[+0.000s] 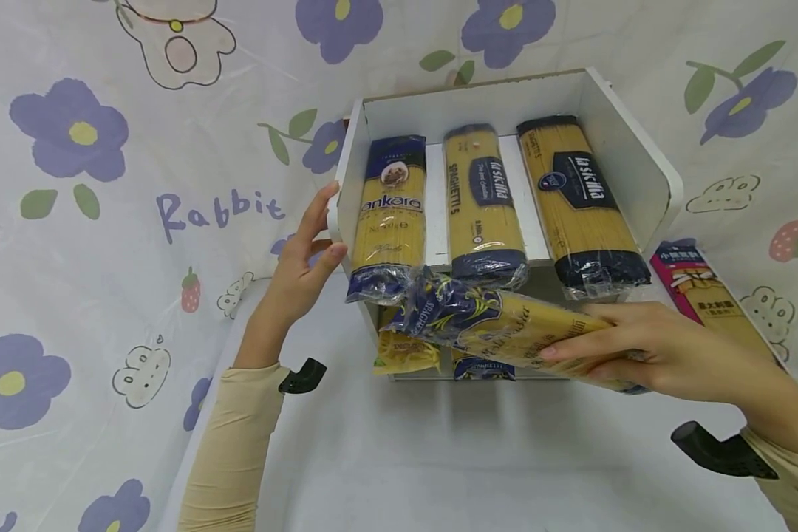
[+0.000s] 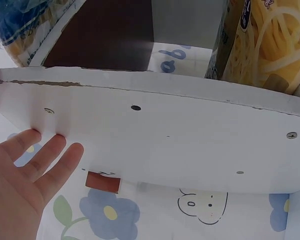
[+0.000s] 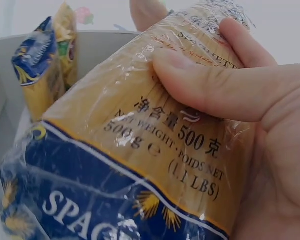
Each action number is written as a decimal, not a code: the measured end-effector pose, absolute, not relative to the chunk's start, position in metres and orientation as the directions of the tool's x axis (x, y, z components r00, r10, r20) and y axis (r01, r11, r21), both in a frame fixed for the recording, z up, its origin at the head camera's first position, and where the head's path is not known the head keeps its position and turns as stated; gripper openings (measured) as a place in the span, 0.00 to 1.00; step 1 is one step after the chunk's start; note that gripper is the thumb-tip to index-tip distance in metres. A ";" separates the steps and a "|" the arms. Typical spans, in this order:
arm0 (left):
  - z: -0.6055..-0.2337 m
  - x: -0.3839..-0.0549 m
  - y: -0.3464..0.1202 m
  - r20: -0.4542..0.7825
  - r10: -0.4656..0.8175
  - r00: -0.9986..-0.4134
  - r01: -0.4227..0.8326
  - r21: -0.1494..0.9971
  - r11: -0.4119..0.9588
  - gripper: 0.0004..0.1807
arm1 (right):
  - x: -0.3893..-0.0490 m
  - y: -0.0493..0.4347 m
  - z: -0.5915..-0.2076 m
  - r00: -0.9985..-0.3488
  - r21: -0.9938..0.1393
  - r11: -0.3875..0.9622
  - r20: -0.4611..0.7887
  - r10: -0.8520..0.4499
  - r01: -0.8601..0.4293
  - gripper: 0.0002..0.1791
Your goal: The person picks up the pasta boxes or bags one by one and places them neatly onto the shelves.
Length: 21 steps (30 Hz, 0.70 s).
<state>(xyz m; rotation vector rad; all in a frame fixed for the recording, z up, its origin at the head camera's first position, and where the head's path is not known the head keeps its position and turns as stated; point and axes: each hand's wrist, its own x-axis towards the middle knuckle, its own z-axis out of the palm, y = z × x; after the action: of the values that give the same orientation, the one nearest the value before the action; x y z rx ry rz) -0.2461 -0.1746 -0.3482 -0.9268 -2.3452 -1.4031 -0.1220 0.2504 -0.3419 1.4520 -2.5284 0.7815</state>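
My right hand (image 1: 652, 343) grips one end of a pack of spaghetti (image 1: 505, 325), thumb on one face. The pack, clear film with a dark blue end, slants in front of the white shelf (image 1: 661, 177); its far end overlaps the lower tier in the head view. In the right wrist view its label faces the camera. My left hand (image 1: 299, 270) touches the shelf's left side panel (image 2: 190, 135), its fingers (image 2: 52, 155) fairly straight along the outside and the thumb by the front edge. Three spaghetti packs, left (image 1: 392, 222), middle (image 1: 485, 199) and right (image 1: 581, 199), lie on the upper tier.
On the lower tier are a yellow pasta bag (image 1: 406, 353) and a blue-ended spaghetti pack (image 1: 484, 368), partly hidden. A pink and yellow pasta box (image 1: 711, 295) leans at the shelf's right. Behind hangs a flowered sheet (image 1: 173, 148); a white tabletop (image 1: 439, 458) lies in front.
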 end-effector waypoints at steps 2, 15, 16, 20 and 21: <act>-0.349 -0.246 -0.175 0.514 0.391 -0.764 0.637 0.696 0.331 0.44 | -0.125 0.248 -0.345 -0.533 -0.381 0.405 0.336 -0.777 -0.831 0.38; -0.347 -0.245 -0.175 0.507 0.396 -0.765 0.634 0.700 0.327 0.44 | -0.143 0.238 -0.365 -0.643 -0.579 0.501 0.053 -0.764 -0.643 0.37; -0.347 -0.245 -0.175 0.508 0.395 -0.766 0.634 0.701 0.327 0.44 | -0.144 0.237 -0.366 -0.648 -0.588 0.511 0.031 -0.761 -0.628 0.37; -0.348 -0.245 -0.176 0.508 0.395 -0.765 0.634 0.701 0.327 0.44 | -0.148 0.234 -0.369 -0.661 -0.610 0.548 -0.051 -0.748 -0.573 0.38; -0.348 -0.245 -0.176 0.510 0.397 -0.763 0.636 0.700 0.325 0.44 | -0.149 0.233 -0.371 -0.658 -0.611 0.548 -0.057 -0.751 -0.572 0.38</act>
<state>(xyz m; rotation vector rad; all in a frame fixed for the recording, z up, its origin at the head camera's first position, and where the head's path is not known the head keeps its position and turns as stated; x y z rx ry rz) -0.2451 -0.1759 -0.3477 -0.9362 -2.3454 -1.4126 -0.1487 0.2330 -0.3708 1.3391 -3.0315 0.9918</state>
